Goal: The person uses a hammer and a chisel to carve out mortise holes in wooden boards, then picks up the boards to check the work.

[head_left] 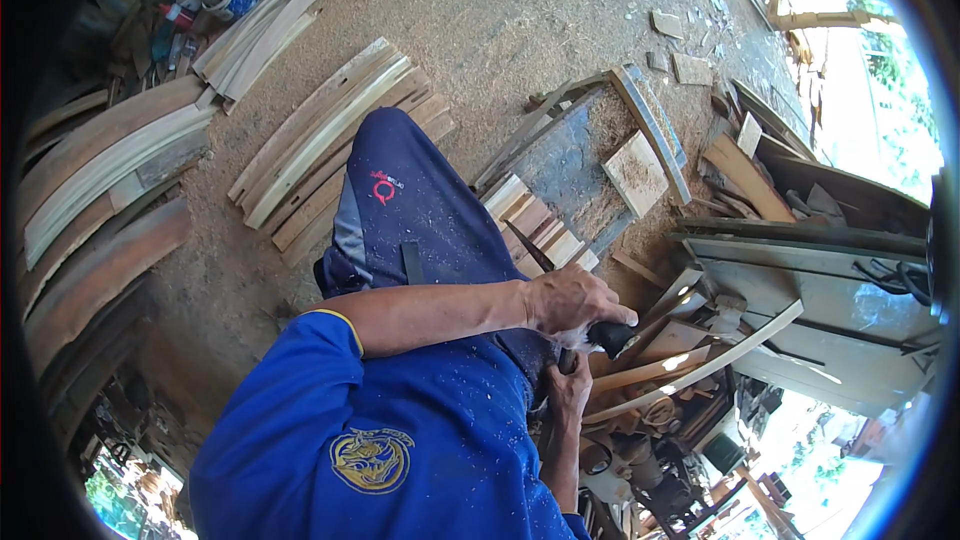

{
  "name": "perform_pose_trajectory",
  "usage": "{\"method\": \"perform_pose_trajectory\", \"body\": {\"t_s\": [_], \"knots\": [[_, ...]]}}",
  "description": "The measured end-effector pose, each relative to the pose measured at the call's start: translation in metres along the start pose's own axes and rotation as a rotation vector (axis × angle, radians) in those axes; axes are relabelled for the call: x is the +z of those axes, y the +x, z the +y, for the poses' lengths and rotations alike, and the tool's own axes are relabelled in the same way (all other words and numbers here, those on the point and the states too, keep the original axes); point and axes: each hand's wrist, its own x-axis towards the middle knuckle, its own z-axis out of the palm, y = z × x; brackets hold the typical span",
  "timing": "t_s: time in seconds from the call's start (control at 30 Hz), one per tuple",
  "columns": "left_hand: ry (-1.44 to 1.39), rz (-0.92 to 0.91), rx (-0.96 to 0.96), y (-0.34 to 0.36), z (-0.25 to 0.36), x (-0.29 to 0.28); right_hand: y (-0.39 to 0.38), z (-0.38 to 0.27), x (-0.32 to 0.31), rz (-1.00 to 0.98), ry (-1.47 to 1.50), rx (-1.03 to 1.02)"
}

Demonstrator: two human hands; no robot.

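Note:
My left hand (578, 304), its arm reaching across my lap, is closed around a dark tool. A black rounded end (610, 337) shows beyond the fingers; a thin dark tapered piece (530, 246) sticks out on the other side, toward short wood strips (540, 230). Whether both belong to one tool I cannot tell. Just below, my right hand (570, 386) is closed with the thumb up, against something dark that is mostly hidden. Dark trousers (420, 190) cover my legs, and wood dust speckles my blue shirt (430, 410).
Curved planks (330, 130) lie in a stack left of my knee, with more curved boards (110, 170) farther left. A flat wooden block (636, 174) and a curved frame piece (650, 130) lie ahead. At right are a curved strip (700, 370) and large grey panels (800, 290).

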Motion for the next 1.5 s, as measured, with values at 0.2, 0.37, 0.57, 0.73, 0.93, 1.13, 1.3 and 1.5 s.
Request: {"method": "perform_pose_trajectory", "body": {"t_s": [0.2, 0.37, 0.57, 0.73, 0.93, 1.13, 1.3, 1.5], "knots": [[-0.097, 0.069, -0.01, -0.001, -0.009, 0.001, -0.002, -0.006, -0.005, -0.022, -0.095, 0.069], [-0.107, 0.122, 0.018, 0.002, -0.018, 0.003, 0.0, -0.008, -0.002, -0.013, -0.117, 0.052], [-0.111, 0.156, 0.011, 0.001, -0.02, 0.005, 0.002, -0.003, -0.001, -0.034, -0.132, 0.086], [-0.12, 0.088, 0.003, 0.003, -0.021, 0.005, 0.001, -0.002, -0.003, -0.025, -0.131, 0.086], [-0.134, 0.122, -0.029, 0.004, -0.016, 0.003, 0.0, 0.005, -0.001, 0.001, -0.073, 0.053], [-0.133, 0.164, -0.019, 0.006, -0.019, 0.01, -0.001, 0.003, -0.006, -0.013, -0.106, 0.068], [-0.172, 0.126, -0.044, 0.011, -0.018, -0.007, -0.002, 0.009, -0.007, 0.036, -0.082, 0.058], [-0.277, 0.186, -0.052, 0.01, -0.02, -0.019, -0.001, -0.002, -0.035, 0.221, 0.074, -0.028]]}}
